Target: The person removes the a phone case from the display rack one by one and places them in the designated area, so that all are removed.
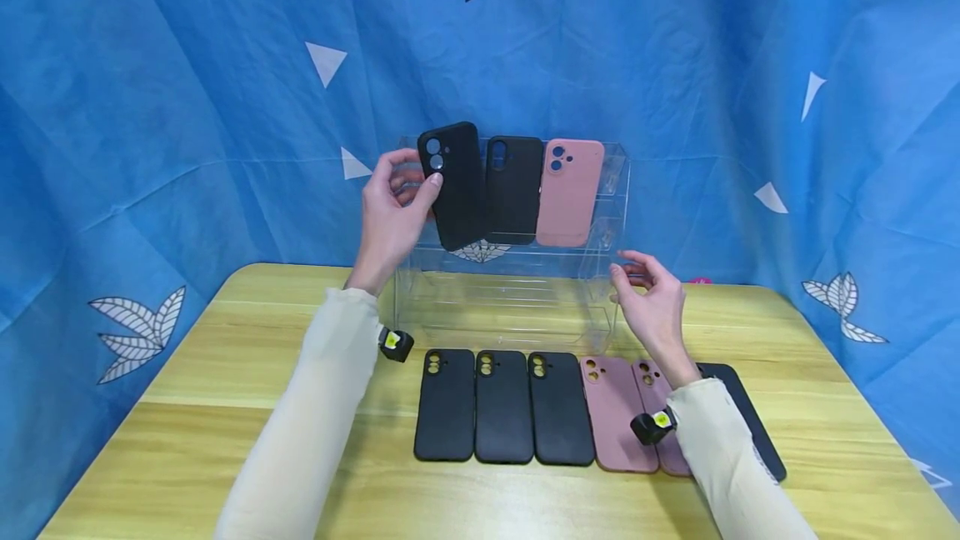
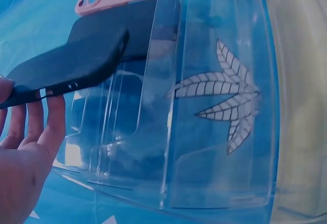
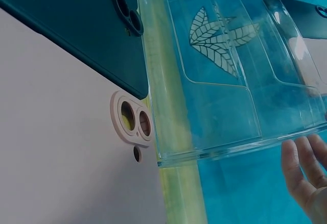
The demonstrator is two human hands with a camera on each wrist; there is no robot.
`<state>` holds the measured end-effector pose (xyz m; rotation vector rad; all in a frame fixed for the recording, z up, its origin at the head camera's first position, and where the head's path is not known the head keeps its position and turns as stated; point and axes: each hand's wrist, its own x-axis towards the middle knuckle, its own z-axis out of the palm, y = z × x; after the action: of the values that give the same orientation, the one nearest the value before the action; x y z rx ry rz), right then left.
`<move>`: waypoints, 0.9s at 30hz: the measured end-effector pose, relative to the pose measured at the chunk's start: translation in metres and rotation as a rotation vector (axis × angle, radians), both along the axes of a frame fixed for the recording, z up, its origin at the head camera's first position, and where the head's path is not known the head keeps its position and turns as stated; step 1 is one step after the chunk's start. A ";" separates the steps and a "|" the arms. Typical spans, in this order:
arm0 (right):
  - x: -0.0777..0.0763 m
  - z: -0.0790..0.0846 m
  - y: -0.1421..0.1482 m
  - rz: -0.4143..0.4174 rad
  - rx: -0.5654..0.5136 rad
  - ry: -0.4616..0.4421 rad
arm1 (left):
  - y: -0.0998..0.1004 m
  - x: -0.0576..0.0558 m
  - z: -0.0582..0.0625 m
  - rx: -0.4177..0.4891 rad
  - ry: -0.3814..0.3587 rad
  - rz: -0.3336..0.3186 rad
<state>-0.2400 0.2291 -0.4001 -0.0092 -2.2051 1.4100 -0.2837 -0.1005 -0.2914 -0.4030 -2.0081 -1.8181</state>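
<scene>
My left hand (image 1: 393,211) grips a black phone case (image 1: 459,198) by its left edge, thumb on the back face and fingers behind. Tilted, it is at the upper left of a clear acrylic display stand (image 1: 510,332), and in the left wrist view its lower end is in front of the shelf. On the top tier stand another black phone case (image 1: 513,190) and a pink phone case (image 1: 572,194). Beside the stand's right side is my right hand (image 1: 651,302), fingers loosely bent; in the right wrist view its fingertips (image 3: 289,152) are at the clear edge, contact uncertain.
In front of the stand lies a row of phone cases: several black ones, such as the leftmost case (image 1: 444,407), and two pink ones, such as the nearer pink case (image 1: 618,415). My right forearm partly covers the row's right end. A blue curtain (image 1: 225,107) hangs behind the wooden table (image 1: 247,357).
</scene>
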 end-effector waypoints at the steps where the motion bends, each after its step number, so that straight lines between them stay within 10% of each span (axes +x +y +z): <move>1: 0.000 0.000 0.000 0.004 0.002 0.008 | 0.000 0.002 -0.001 0.011 -0.008 -0.020; 27: 0.000 -0.001 0.002 0.023 0.004 0.000 | -0.009 0.040 -0.046 0.009 -0.082 -0.093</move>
<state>-0.2402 0.2312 -0.4011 0.0177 -2.2149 1.4187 -0.2440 -0.1092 -0.3370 -0.4324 -2.0665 -1.9280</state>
